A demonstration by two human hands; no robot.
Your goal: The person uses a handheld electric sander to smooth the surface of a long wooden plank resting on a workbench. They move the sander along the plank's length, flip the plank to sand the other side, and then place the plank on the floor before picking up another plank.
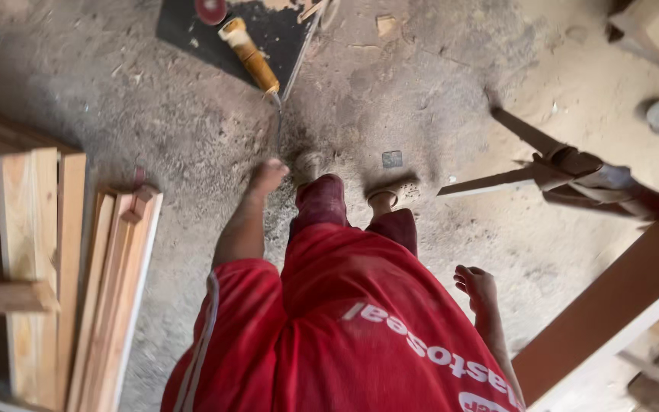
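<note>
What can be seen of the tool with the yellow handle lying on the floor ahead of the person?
The tool with the yellow handle lies on a dark mat on the dusty floor, angled from upper left to lower right. Its handle looks cylindrical, ribbed and worn, with a paler cap at the far end. A thin cord leaves its near end toward the person's feet. A red disc sits by its far end. Neither hand touches it.

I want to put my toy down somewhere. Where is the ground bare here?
Bare dirt floor lies between the stacked planks and the left hand. More lies between the feet and the wooden beam, by the right hand. It is crowded at the planks, the dark metal stand and the yellow-handled tool.
</note>
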